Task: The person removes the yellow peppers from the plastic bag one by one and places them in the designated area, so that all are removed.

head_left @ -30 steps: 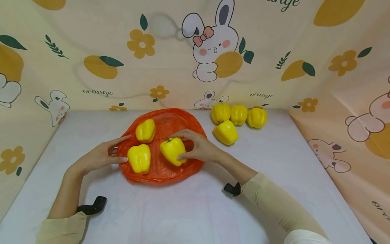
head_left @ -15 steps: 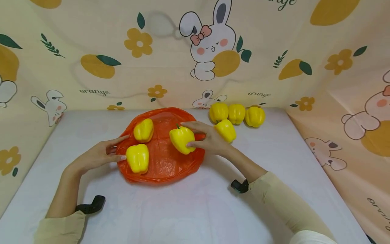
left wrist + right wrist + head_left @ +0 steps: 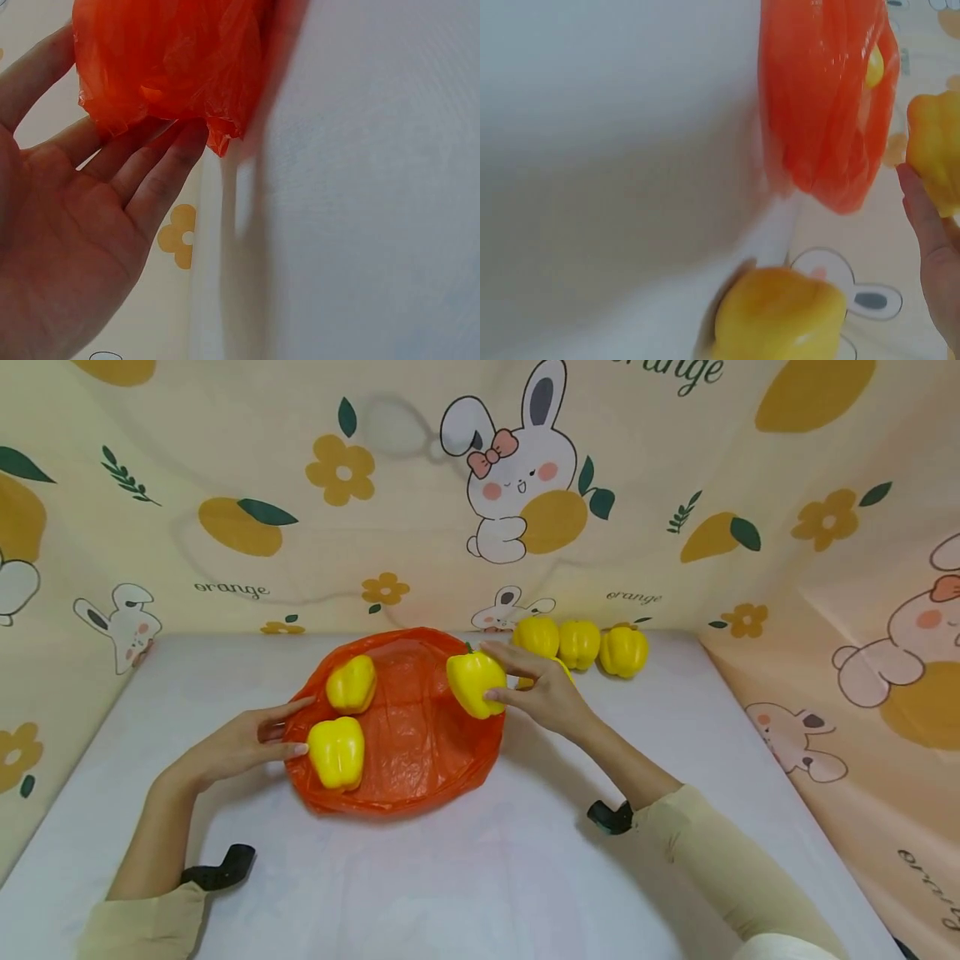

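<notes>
My right hand [image 3: 553, 692] holds a yellow bell pepper [image 3: 474, 683] with a green stem, thumb on the near side and fingers behind. The pepper is above the right rim of an open red plastic bag [image 3: 408, 752]. Two more yellow bell peppers, one farther back [image 3: 351, 683] and one nearer [image 3: 337, 753], lie in the bag's left part. At the bag's left side rests my left hand [image 3: 232, 745]. In the left wrist view its fingers are spread and nearly straight against the bag's outer wall [image 3: 169, 60].
Three yellow bell peppers [image 3: 579, 644] stand in a row at the table's back. Another, seen in the right wrist view as a yellow pepper [image 3: 780, 319], is mostly hidden behind my right hand in the head view. A printed cloth [image 3: 405, 543] hangs behind the white table [image 3: 420, 877].
My right hand has carried the bell pepper from over the bag's middle to the right and back, to its right rim. The left hand has stayed at the bag's left side.
</notes>
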Demonstrator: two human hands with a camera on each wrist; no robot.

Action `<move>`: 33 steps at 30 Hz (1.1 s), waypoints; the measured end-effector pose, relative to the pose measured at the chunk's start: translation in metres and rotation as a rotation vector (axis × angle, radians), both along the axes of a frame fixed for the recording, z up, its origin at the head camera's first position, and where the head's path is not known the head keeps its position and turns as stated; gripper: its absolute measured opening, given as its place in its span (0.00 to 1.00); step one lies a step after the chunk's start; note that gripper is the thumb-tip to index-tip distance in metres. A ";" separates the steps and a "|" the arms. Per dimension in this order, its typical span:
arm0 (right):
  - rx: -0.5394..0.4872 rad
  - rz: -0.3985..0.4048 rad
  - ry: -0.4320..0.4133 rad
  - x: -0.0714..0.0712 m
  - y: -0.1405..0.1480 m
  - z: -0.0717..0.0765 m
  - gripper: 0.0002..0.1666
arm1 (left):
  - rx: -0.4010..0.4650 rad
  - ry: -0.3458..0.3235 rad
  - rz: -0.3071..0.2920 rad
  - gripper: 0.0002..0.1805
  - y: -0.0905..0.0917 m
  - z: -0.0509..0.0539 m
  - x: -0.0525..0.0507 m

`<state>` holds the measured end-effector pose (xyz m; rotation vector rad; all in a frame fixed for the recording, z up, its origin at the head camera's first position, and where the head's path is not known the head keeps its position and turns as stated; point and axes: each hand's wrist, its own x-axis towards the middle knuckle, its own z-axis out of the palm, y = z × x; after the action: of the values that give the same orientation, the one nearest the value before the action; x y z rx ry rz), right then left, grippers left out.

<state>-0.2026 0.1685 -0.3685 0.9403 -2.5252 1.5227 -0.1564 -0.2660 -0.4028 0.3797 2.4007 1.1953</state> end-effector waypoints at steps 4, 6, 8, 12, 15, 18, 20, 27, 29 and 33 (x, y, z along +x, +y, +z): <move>0.006 -0.021 -0.037 0.001 0.013 0.001 0.37 | -0.012 0.011 0.004 0.43 -0.001 -0.001 0.001; 0.009 -0.042 -0.061 0.002 0.021 0.002 0.37 | -0.010 0.014 0.005 0.43 -0.001 -0.002 0.000; 0.003 -0.059 -0.091 0.004 0.028 0.004 0.38 | -0.009 0.010 0.006 0.44 0.000 -0.002 0.000; 0.012 -0.093 -0.154 0.006 0.041 0.006 0.42 | -0.001 0.004 -0.008 0.44 0.000 -0.001 0.000; 0.031 -0.108 -0.193 0.007 0.051 0.008 0.46 | -0.003 0.009 -0.013 0.44 0.000 -0.001 0.001; 0.050 -0.110 -0.239 0.007 0.059 0.011 0.50 | -0.014 0.007 -0.006 0.44 0.000 -0.002 0.001; 0.065 -0.116 -0.269 0.007 0.065 0.013 0.52 | -0.017 0.003 -0.001 0.44 -0.001 -0.002 0.000; 0.115 -0.168 -0.328 0.010 0.083 0.021 0.54 | -0.007 -0.006 -0.006 0.44 -0.001 0.001 0.000; 0.121 -0.175 -0.318 0.009 0.087 0.020 0.54 | -0.011 0.003 0.004 0.44 -0.003 0.001 0.000; 0.143 -0.199 -0.289 0.009 0.104 0.014 0.53 | 0.017 -0.005 0.002 0.43 -0.002 -0.002 0.000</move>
<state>-0.1935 0.2720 -0.3546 0.4887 -2.8549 1.5310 -0.1566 -0.2682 -0.4044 0.3785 2.3887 1.2168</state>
